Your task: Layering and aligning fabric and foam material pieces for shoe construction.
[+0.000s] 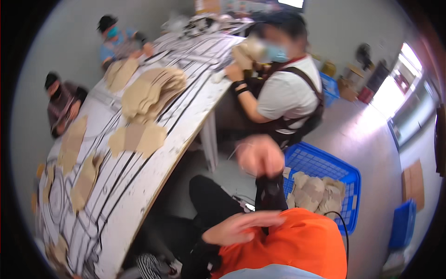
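Right hand [261, 157] blurred, left hand [239, 228] straight-fingered

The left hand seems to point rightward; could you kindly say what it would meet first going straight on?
Most likely the orange garment, just by its fingers; depth is unclear, so it might pass above that toward the blue basket.

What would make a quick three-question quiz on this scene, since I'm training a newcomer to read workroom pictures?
1. What colour is the floor basket holding beige pieces? A. Red B. Blue C. White
2. True or false: the wearer's left hand holds a beige piece.
3. Fill in the missing word: the tall stack of beige pieces is on the ____.

Key:
1. B.
2. False; it is open over the orange clothing, with nothing visible in its grasp.
3. Table.
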`<state>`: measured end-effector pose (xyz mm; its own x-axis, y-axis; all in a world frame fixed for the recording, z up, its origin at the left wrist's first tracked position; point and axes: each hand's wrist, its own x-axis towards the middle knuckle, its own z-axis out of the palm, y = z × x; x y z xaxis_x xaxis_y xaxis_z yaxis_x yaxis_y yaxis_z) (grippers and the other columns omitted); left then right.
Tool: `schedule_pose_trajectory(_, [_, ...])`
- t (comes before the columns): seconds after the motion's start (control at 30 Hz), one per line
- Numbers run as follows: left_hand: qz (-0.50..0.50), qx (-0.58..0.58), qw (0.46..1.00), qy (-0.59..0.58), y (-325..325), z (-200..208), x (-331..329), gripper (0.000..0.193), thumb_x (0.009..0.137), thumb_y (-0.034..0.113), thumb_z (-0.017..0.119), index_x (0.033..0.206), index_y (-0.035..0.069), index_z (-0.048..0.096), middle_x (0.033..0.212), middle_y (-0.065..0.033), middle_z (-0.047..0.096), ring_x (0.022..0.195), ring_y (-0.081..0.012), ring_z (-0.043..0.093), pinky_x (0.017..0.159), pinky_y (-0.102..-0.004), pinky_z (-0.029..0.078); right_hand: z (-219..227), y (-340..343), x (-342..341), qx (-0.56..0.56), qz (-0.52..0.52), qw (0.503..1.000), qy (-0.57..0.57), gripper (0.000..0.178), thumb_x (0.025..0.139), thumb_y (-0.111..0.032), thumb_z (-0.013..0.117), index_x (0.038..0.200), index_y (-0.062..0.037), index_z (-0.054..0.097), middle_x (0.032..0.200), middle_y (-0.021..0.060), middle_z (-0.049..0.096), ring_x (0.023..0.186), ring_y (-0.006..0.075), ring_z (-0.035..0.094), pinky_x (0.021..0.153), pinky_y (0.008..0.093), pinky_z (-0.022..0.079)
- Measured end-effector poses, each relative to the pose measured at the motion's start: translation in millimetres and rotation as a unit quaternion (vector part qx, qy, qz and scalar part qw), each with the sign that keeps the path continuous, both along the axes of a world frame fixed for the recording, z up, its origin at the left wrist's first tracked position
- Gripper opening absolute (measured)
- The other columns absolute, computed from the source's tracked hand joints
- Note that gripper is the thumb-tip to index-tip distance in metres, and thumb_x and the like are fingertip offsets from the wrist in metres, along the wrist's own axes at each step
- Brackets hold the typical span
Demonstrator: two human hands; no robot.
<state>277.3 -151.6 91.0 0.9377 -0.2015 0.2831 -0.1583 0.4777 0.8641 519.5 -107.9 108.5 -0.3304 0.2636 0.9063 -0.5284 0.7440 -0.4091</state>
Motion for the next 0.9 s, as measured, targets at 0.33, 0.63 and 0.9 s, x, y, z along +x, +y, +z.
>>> schedule_pose_trajectory(0.33, [0.404, 0.084, 0.899, 0.150, 38, -47, -94, 0.042, 0.104, 0.019, 0.057, 0.137, -0.007, 0.056, 0.120, -0.0228, 0.071, 0.111, -0.0288, 0.070, 0.102, -0.0386, 0.051, -57, -17, 7, -0.177, 0.163, 0.964, 0.109, 0.079, 0.098, 0.013, 0.045, 0.162, -0.0322, 0.034, 0.146, 0.0421, 0.045, 0.038, 0.0020, 0.048, 0.039, 0.0168, 0.039])
schedule_pose_trajectory(0.63, [0.658, 0.599, 0.400, 0.222, 52, -4, -91, 0.128, 0.069, 0.040, 0.093, 0.164, 0.004, 0.016, 0.168, -0.0245, 0.018, 0.155, -0.0430, 0.023, 0.121, -0.0623, 0.021, -11, -10, -36, -0.363, 0.137, 0.921, -0.039, 0.072, 0.100, 0.007, 0.051, 0.164, -0.0188, 0.031, 0.144, 0.0372, 0.053, 0.046, -0.0019, 0.040, 0.042, 0.0154, 0.034])
schedule_pose_trajectory(0.9, [0.668, 0.683, 0.217, 0.203, 93, 54, -78, 0.134, 0.061, 0.042, 0.096, 0.165, 0.011, 0.018, 0.170, -0.0233, 0.011, 0.156, -0.0472, 0.014, 0.115, -0.0748, 0.021, -26, 21, -45, -0.152, 0.343, 0.923, -0.088, 0.065, 0.099, 0.013, 0.048, 0.157, -0.0159, 0.045, 0.135, 0.0415, 0.056, 0.044, 0.0047, 0.052, 0.047, 0.0203, 0.046])
